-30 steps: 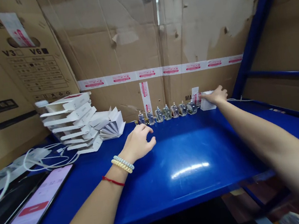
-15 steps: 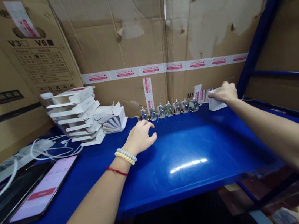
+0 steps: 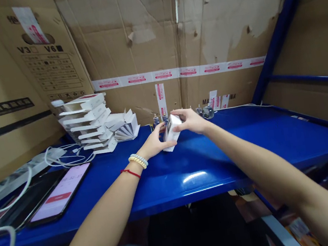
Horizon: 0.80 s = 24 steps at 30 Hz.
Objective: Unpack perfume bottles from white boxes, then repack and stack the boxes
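Observation:
A small white box (image 3: 172,133) is held tilted just above the blue tabletop. My right hand (image 3: 192,121) grips its upper end, with the thumb on the near side. At its lower left, my left hand (image 3: 155,140) has thumb and fingers closed about the box. Behind the hands stands a row of small glass bottles; one clear bottle (image 3: 208,112) shows at the right end, and a narrower bottle (image 3: 156,119) shows at the left. The middle bottles are mostly hidden by the box and my right hand.
To the left rise a stack of opened white boxes (image 3: 95,125) and a fanned bundle of folded white card (image 3: 126,126). A lit phone (image 3: 63,191) lies by white cables (image 3: 57,160). Cardboard (image 3: 138,53) walls the back; a blue post (image 3: 276,32) slants at the right.
My right hand has carried the white box from the table's far right to the middle. My left hand, open before, now closes on the box too. The view has shifted slightly.

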Tool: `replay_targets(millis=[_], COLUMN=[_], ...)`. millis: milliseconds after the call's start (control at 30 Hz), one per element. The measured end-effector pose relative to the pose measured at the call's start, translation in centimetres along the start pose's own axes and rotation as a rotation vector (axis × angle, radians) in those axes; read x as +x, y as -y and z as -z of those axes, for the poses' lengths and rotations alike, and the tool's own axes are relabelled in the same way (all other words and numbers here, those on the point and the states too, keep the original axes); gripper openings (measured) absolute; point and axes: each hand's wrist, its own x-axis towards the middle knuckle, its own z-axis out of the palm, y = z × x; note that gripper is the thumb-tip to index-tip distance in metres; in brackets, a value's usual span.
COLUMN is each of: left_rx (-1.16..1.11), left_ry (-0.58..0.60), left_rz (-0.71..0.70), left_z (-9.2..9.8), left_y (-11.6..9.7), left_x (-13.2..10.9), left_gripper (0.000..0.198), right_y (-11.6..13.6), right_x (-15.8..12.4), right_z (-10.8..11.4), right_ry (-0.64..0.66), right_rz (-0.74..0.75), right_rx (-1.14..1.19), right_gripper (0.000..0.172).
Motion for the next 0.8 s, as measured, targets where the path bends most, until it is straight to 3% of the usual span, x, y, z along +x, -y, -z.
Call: replay_targets(millis=[67,167,300,433,600,700,800], left_rx=[-0.004,0.13,0.365,0.339,0.021,-0.12,-0.229], left_ry=[0.02,-0.006,-0.109,-0.103,0.143,0.221,0.244], left_rz=[-0.004,-0.049,-0.077,-0.059,0.029,0.026,0.024], left_z=[0.2,0.7,1.1,1.5,1.9,2.1,2.3], left_y=[0.1,-0.1,-0.7,-0.5,0.9,1.4,1.4], left_x=[0.0,-0.1,-0.3,-0.4,0.0,0.1,0.1], left_gripper=[0.096,0.09,0.09,0.098,0.097,0.091,0.082], right_y=[-0.6,-1.4,-2.4,-3.0,-2.8,-2.2,-1.7], right_x=[-0.1,-0.6,-1.6,-2.1,-2.2,-2.5,-2.6], right_z=[-1.7,-2.6,-2.2,-1.9,-1.1,-0.7,-0.7], right_ry=[0.018,0.031,0.056,0.108,0.161,0.259,0.264], right_rz=[0.019,0.055,-0.034,-0.202,0.102,0.236,0.353], right_rx=[0.104,0.209,0.384,0.414,0.109,-0.108,-0.298], right_gripper=[0.084,0.091,0.073,0.066,0.077,0.066,0.058])
